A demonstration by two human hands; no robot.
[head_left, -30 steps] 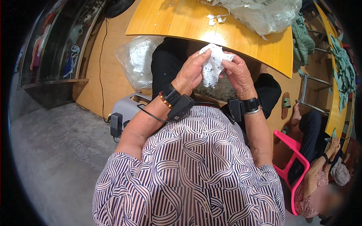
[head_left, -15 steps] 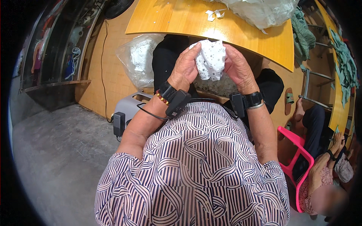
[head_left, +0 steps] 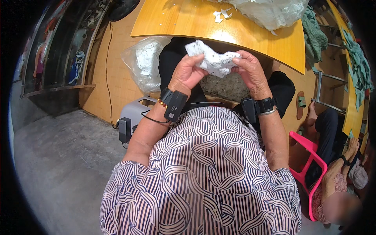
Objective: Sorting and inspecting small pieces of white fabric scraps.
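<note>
The left hand (head_left: 184,74) and right hand (head_left: 252,73) pinch a spotted white cloth (head_left: 217,64) between them, some fingertips hidden behind it. Left of the fingers, a clear bag (head_left: 147,62) holds indistinct white contents; beyond them, crumpled plastic (head_left: 274,15) on the table (head_left: 188,23) is cut off.

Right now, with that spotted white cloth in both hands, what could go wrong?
The spotted white cloth could drop or droop if the left hand's grip or the right hand's grip loosens. The black cable looping beside the left forearm might snag. The white scraps on the table might scatter if brushed.
</note>
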